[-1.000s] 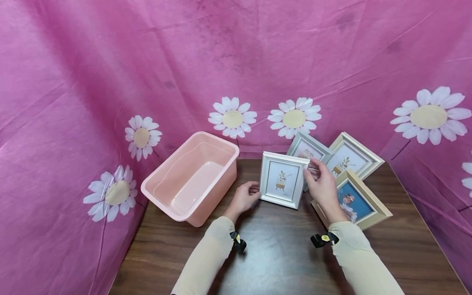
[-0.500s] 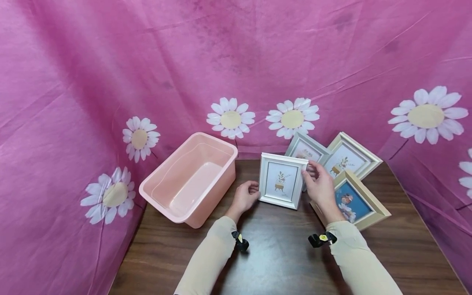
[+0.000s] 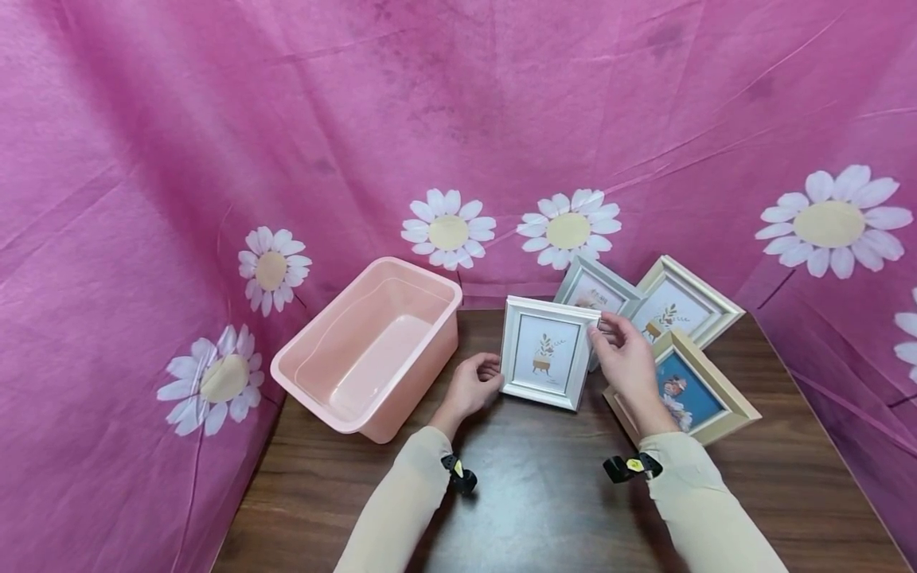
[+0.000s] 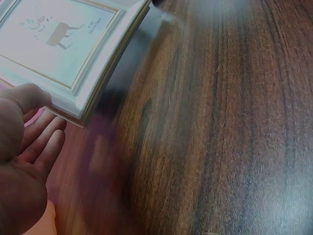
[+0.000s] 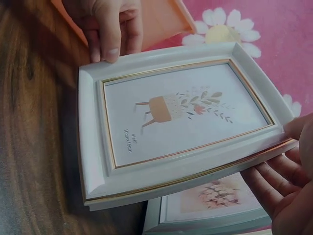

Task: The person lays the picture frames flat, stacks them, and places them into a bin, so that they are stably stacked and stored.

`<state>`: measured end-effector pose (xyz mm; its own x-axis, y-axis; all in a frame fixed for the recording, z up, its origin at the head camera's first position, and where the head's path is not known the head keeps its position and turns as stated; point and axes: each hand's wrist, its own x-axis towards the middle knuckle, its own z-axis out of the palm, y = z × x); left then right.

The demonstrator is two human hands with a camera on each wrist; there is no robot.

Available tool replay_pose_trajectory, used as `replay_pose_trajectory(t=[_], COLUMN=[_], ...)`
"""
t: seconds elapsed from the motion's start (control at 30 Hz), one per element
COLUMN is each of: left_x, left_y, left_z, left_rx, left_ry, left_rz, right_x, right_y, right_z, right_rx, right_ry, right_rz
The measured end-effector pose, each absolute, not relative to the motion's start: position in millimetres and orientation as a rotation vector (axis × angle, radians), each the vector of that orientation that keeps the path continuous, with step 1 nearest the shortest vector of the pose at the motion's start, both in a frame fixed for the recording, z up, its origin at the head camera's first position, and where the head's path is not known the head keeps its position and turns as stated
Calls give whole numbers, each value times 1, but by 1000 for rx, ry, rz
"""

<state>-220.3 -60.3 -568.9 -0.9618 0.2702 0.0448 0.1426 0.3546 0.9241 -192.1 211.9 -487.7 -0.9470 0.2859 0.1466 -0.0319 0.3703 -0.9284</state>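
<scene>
A white picture frame (image 3: 548,355) with a thin gold inner line is held up between both hands, its face tilted toward me. It shows a print of a plant in a legged pot. My left hand (image 3: 469,390) pinches the lower left edge, with the thumb (image 4: 32,95) at the front and the other fingers partly hidden below. At the upper right side, my right hand (image 3: 625,360) grips the edge, thumb in front and fingers underneath in the right wrist view. Behind it are a grey frame (image 3: 629,296) and a cream frame (image 3: 729,306).
A light wood frame (image 3: 738,414) with a blue picture lies by my right forearm, overlapping the cream one. To the left stands a pink plastic tub (image 3: 423,390) on the brown wooden table (image 3: 544,493). A pink flowered cloth (image 3: 458,119) hangs behind.
The white frame's lower edge has come slightly toward me, and the left hand has shifted a little with it. Both hands keep their hold; the other frames and tub stay put.
</scene>
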Motion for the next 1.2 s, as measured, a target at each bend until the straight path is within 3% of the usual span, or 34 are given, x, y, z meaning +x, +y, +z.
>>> replay_pose_trajectory(t=[1.2], left_x=[-213], left_y=[-76], left_z=[-560], left_rx=[459], left_ry=[2349], left_rz=[1771], right_x=[-177], right_y=[209], right_z=[-467], right_rx=[-271], right_ry=[-2208], right_rz=[1634])
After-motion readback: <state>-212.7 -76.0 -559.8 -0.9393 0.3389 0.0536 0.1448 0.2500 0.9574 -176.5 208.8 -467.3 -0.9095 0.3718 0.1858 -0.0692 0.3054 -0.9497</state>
